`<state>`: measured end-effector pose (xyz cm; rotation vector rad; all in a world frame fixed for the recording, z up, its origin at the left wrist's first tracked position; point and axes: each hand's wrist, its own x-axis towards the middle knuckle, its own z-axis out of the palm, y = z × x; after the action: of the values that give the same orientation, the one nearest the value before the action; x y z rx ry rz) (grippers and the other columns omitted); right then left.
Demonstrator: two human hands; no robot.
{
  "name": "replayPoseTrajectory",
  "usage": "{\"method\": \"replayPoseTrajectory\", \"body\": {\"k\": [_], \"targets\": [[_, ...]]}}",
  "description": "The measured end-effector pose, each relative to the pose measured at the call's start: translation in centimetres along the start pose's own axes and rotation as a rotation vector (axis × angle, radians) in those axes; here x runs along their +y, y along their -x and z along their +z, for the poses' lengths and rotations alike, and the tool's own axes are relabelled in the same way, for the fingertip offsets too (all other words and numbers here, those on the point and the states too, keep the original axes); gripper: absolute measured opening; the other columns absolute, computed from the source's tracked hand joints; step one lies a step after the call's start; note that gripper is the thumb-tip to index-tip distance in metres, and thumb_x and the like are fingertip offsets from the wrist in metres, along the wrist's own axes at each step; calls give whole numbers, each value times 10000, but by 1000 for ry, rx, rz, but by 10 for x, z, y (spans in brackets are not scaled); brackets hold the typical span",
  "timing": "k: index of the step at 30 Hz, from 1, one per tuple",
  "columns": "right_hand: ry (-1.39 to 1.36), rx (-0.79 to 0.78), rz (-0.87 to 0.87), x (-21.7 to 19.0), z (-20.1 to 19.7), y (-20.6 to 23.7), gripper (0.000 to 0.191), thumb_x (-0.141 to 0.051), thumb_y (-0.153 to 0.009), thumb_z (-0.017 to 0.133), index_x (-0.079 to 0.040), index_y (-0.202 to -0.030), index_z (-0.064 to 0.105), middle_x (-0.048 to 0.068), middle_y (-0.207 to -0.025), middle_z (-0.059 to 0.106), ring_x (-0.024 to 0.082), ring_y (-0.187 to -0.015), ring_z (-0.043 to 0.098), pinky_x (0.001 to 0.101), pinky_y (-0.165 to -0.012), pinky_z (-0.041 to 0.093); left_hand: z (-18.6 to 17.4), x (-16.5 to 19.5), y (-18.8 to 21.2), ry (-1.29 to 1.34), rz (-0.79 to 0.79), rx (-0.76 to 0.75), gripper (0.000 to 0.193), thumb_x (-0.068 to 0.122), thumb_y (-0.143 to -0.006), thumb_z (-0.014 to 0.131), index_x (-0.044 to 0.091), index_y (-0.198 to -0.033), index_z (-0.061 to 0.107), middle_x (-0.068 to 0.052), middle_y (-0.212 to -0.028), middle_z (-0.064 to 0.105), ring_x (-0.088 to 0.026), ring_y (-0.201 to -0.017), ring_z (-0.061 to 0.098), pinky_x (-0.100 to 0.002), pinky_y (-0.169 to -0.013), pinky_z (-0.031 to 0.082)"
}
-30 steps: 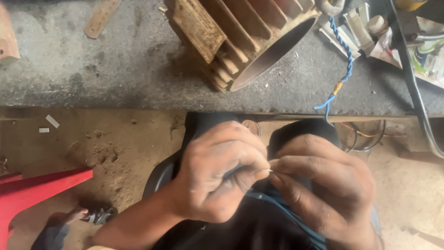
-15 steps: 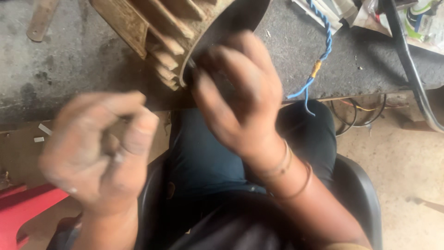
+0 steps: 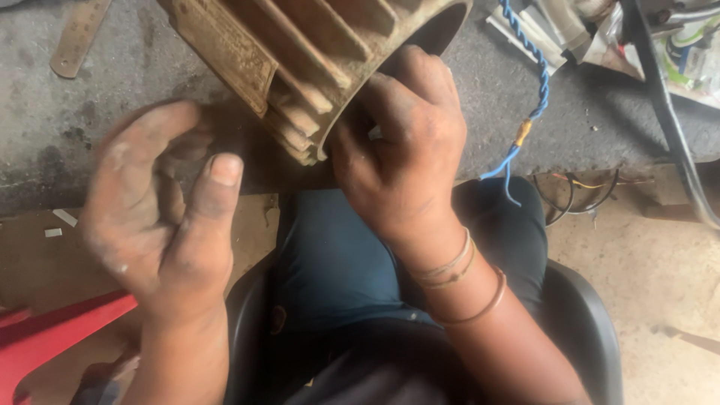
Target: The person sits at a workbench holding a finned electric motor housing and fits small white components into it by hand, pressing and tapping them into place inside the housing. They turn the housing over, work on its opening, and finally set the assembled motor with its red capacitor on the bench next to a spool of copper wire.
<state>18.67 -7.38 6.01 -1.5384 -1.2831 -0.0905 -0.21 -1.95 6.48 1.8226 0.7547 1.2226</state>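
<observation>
I look down from my head camera at a ribbed metal motor housing (image 3: 300, 60), tan and dirty, lying on its side on a grey concrete bench (image 3: 90, 142). Everything below is placed relative to this housing.

My right hand (image 3: 401, 150) is at the housing's open round end, on its lower right edge. The fingers (image 3: 420, 82) curl over the rim and reach into the dark opening, so the hand grips the rim itself. Thin bangles (image 3: 457, 270) circle that wrist.

My left hand (image 3: 161, 210) floats below and to the left of the housing, close to its ribs but not touching them. It is open and loosely cupped, palm turned up toward the housing, thumb raised, holding nothing. It looks slightly blurred.

To the right of the housing a twisted blue wire (image 3: 529, 90) runs down across the bench and hangs over the edge; a small yellow sleeve sits on it near the bench edge. Further right lies a thick black cable (image 3: 667, 120). To the far upper left of the housing a flat metal ruler (image 3: 79, 37) rests on the bench.

Directly beneath the housing are my lap in dark blue trousers (image 3: 337, 262) and the black chair (image 3: 592, 330) I sit in. Low at the left is a red plastic stool (image 3: 45, 337).
</observation>
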Motion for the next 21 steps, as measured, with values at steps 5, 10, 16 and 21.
{"method": "replayPoseTrajectory", "body": {"k": [5,10,16,21], "targets": [[-3,5,4,-2,2,0,116,9,-860,707,-44,-961,683,85,-923,583,275,-861,563,372,-776,465,4,-6,-4,-48,-13,-71,248,59,-1117,737,-54,-1292,604,-107,-1235,644,-120,-994,595,-201,-883,488],[9,-6,70,-5,1,-1,85,-27,-871,710,-45,-948,678,93,-924,597,290,-881,583,381,-797,483,8,-12,-9,38,-30,-75,252,71,-1117,732,-48,-1300,607,-101,-1275,653,-123,-1062,619,-208,-922,507],[7,-83,165,-6,-2,-4,116,-111,-887,741,-46,-973,699,116,-906,637,316,-833,636,386,-762,522,4,-18,-14,7,-18,-73,276,102,-1110,736,-52,-1304,615,-93,-1254,671,-134,-1085,645,-220,-972,524],[-74,-108,251,-6,-1,-9,189,-193,-932,774,-45,-1029,706,145,-895,685,324,-782,699,369,-720,562,6,-17,-16,-14,-29,-54,296,127,-1103,734,-63,-1299,619,-99,-1238,677,-138,-1100,642,-223,-999,519]]}}
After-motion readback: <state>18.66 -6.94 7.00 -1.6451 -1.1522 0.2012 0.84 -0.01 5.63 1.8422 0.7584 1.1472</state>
